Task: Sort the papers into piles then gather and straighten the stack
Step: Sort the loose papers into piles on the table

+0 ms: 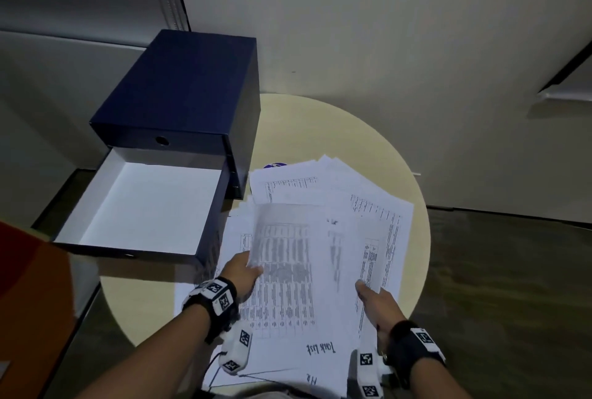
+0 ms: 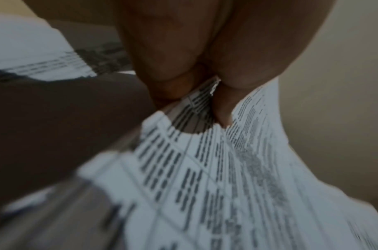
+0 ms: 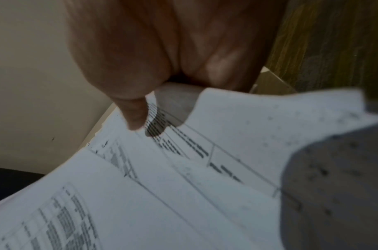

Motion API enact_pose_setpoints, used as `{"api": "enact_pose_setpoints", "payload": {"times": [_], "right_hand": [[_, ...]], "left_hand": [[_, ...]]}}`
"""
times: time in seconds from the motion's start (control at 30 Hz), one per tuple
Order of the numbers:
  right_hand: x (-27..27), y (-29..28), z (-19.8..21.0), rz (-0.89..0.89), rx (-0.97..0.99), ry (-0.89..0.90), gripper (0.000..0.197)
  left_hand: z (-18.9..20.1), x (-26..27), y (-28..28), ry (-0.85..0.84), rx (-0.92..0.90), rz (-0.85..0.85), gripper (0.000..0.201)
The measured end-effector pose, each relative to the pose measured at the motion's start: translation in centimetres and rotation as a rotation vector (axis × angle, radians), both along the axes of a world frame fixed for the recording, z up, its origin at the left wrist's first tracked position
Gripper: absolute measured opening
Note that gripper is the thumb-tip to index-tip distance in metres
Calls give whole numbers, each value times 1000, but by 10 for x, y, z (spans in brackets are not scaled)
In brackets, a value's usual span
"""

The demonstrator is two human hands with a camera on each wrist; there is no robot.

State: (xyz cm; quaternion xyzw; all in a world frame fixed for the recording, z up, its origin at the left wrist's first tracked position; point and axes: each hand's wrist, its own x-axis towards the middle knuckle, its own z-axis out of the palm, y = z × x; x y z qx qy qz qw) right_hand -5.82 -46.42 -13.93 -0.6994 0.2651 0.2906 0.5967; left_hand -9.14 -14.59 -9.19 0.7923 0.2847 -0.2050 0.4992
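Note:
Several white printed papers point(image 1: 368, 193) lie fanned across a round cream table point(image 1: 304, 129). My left hand point(image 1: 253, 267) pinches the left edge of one sheet with a dense printed table point(image 1: 285, 238), lifted off the pile; in the left wrist view my left hand point(image 2: 213, 94) clamps that sheet point(image 2: 205, 169) between thumb and fingers. My right hand point(image 1: 365, 288) pinches the near edge of another sheet point(image 1: 371, 254) on the right. In the right wrist view my right hand point(image 3: 149, 118) has its thumb on top of that sheet point(image 3: 247, 126). A sheet with handwriting point(image 1: 320, 349) lies nearest me.
A dark blue drawer box point(image 1: 185, 88) stands at the table's back left, its lower drawer point(image 1: 144, 206) pulled out, white inside and holding nothing. An orange object point(image 1: 28, 286) is at the far left. Dark floor point(image 1: 512, 286) lies past the table's right edge.

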Motion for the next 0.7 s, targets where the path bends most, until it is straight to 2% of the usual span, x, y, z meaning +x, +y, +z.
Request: {"api": "enact_pose_setpoints", "payload": {"times": [0.03, 0.07, 0.13, 0.17, 0.2, 0.23, 0.3, 0.37, 0.43, 0.5, 0.6, 0.7], "right_hand": [[0, 0, 5, 12, 57, 14, 117], [-1, -1, 8, 16, 106, 44, 113], [-5, -2, 8, 64, 92, 1, 78], [-5, -3, 7, 114, 23, -31, 60], [-5, -4, 2, 123, -39, -43, 53], [-4, -4, 0, 125, -55, -30, 55], [-2, -4, -3, 95, -61, 41, 53], [-2, -4, -4, 83, -109, 75, 36], [-2, -5, -5, 53, -111, 67, 43], [-1, -2, -5, 36, -116, 71, 61], [-2, -2, -3, 29, -107, 75, 71], [-3, -3, -1, -14, -77, 56, 74]], "left_hand": [[0, -2, -7, -12, -33, -1, 12], [1, -3, -15, -12, -74, -4, 23], [1, -5, -32, 16, -106, -31, 56], [1, -5, -37, 5, -108, -43, 61], [1, -5, -40, -15, -82, -34, 58], [1, -5, -37, -51, -34, -2, 46], [1, -7, -26, -85, 158, 57, 28], [-6, -12, -4, -6, 337, 140, 36], [-7, -19, 13, 146, 364, 274, 53], [-9, -21, 19, 136, 266, 342, 59], [-8, -23, 17, 44, 163, 255, 43], [-1, -26, 11, -64, 297, 177, 24]]}}
